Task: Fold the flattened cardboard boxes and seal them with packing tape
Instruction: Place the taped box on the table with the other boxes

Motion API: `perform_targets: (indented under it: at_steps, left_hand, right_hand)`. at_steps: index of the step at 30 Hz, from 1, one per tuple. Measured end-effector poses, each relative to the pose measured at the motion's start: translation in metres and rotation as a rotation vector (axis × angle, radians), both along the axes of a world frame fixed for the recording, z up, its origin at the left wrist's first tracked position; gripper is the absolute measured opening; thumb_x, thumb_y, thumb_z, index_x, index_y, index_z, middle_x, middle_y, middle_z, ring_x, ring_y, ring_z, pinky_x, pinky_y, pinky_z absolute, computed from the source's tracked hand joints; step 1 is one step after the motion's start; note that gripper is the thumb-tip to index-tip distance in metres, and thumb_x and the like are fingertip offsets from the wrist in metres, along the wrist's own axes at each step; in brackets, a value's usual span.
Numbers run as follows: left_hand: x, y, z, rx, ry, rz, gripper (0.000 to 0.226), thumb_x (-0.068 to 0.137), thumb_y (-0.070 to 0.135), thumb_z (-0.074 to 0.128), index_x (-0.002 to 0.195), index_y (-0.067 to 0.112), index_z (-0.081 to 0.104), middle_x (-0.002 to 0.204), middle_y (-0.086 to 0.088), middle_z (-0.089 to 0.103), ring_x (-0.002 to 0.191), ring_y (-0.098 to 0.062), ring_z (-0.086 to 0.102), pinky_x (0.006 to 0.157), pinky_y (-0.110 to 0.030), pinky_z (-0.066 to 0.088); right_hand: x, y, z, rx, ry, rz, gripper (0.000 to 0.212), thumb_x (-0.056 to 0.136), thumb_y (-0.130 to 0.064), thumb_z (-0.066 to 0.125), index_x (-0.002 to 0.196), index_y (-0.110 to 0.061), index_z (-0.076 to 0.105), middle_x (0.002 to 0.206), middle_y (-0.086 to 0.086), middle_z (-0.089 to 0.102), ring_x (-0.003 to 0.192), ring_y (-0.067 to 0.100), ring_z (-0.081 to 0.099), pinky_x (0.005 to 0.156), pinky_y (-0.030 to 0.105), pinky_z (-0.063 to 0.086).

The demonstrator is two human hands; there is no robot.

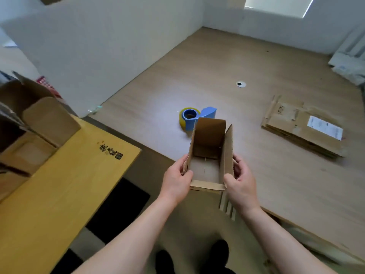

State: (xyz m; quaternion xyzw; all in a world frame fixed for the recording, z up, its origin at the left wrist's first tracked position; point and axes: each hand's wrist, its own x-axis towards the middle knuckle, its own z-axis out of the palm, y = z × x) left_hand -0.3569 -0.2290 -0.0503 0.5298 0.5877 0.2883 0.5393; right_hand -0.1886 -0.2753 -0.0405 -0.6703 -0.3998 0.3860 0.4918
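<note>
The box point(207, 147) stood open-mouthed at the near edge of the counter point(217, 66), squared up into shape, with its far and right top flaps standing upright. The left grip point(176, 179) grasped the near left corner and the right grip point(242, 181) grasped the near right one, thumbs hooked over the rim. Whether the box rested on the counter or hung just off it I could not tell. The tape dispenser point(189, 115) lay just behind the box, and the stack of flat boxes point(296, 131) sat well apart to the right. The likely trouble was the shape giving way: both holds were at one end, so freeing a grip to reach for the tape could let the walls skew back toward flat. The floor flaps showed a seam (taped or not, unclear) and might spring open if pressed from above.
</note>
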Motion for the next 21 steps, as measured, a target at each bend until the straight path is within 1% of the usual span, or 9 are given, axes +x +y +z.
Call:
perform_targets:
  at_steps: [2,5,7,9,12,14,16,18,21]
  left_hand:
    - [-0.038,-0.006,0.006,0.035,0.022,0.070,0.058,0.094,0.011,0.056,0.148,0.028,0.043,0.140,0.007,0.055,0.124,-0.015,0.056,0.103,-0.040,0.050]
    - [-0.096,-0.017,0.015,0.081,0.065,0.177,0.060,0.091,0.011,0.058,0.147,0.028,0.043,0.135,0.009,0.059,0.116,-0.004,0.057,0.099,-0.022,0.049]
    - [-0.131,-0.027,0.020,0.082,0.059,0.258,0.061,0.090,0.009,0.058,0.147,0.025,0.043,0.134,0.005,0.060,0.116,-0.009,0.059,0.102,-0.031,0.050]
    - [-0.163,-0.037,0.024,0.079,0.055,0.338,0.062,0.090,0.007,0.058,0.148,0.023,0.041,0.136,0.002,0.058,0.119,-0.014,0.058,0.104,-0.037,0.048]
    - [-0.202,-0.052,0.024,0.084,0.090,0.449,0.063,0.089,0.007,0.060,0.148,0.021,0.042,0.136,0.002,0.059,0.123,-0.016,0.056,0.105,-0.035,0.047]
    - [-0.221,-0.060,0.021,0.081,0.112,0.521,0.063,0.089,0.006,0.060,0.148,0.021,0.043,0.135,0.006,0.057,0.124,-0.013,0.054,0.100,-0.017,0.046]
    - [-0.237,-0.067,0.018,0.072,0.120,0.600,0.064,0.089,0.006,0.060,0.148,0.021,0.041,0.131,0.011,0.053,0.124,-0.007,0.050,0.085,0.002,0.039]
    - [-0.250,-0.075,0.015,0.054,0.126,0.663,0.065,0.090,0.007,0.060,0.150,0.023,0.038,0.131,0.013,0.048,0.123,-0.001,0.042,0.089,-0.001,0.034]
    - [-0.263,-0.085,0.011,0.028,0.161,0.760,0.066,0.092,0.010,0.059,0.151,0.026,0.034,0.140,0.010,0.045,0.127,-0.002,0.040,0.100,-0.016,0.036]
  right_hand:
    - [-0.037,0.006,0.005,0.032,0.001,0.063,0.059,0.075,-0.016,0.053,0.132,-0.030,0.056,0.121,-0.013,0.066,0.109,0.001,0.062,0.084,0.009,0.050]
    - [-0.090,0.014,0.008,0.079,-0.036,0.172,0.058,0.076,-0.011,0.054,0.129,-0.035,0.057,0.116,-0.014,0.068,0.103,0.000,0.064,0.085,0.014,0.053]
    - [-0.122,0.019,0.007,0.086,-0.052,0.260,0.059,0.081,-0.004,0.056,0.134,-0.030,0.056,0.118,-0.013,0.067,0.104,0.001,0.064,0.088,0.020,0.056]
    - [-0.153,0.024,0.009,0.092,-0.059,0.349,0.061,0.083,-0.003,0.056,0.130,-0.040,0.056,0.114,-0.024,0.066,0.104,-0.003,0.063,0.085,0.017,0.056]
    - [-0.193,0.032,0.009,0.101,-0.085,0.476,0.060,0.083,-0.007,0.056,0.128,-0.046,0.057,0.111,-0.033,0.064,0.103,-0.005,0.061,0.080,0.014,0.055]
    - [-0.215,0.039,0.006,0.094,-0.099,0.547,0.059,0.086,-0.005,0.058,0.135,-0.038,0.057,0.114,-0.027,0.065,0.102,0.002,0.063,0.079,0.021,0.059]
    - [-0.234,0.045,0.003,0.070,-0.100,0.620,0.059,0.088,-0.006,0.059,0.136,-0.040,0.056,0.115,-0.029,0.062,0.103,0.007,0.062,0.081,0.029,0.061]
    - [-0.253,0.050,0.001,0.047,-0.090,0.717,0.059,0.090,-0.006,0.059,0.133,-0.045,0.054,0.115,-0.031,0.060,0.107,0.010,0.061,0.083,0.034,0.061]
    - [-0.274,0.059,-0.006,0.009,-0.088,0.863,0.058,0.092,-0.006,0.058,0.139,-0.038,0.052,0.131,-0.014,0.060,0.120,0.015,0.057,0.090,0.045,0.059]
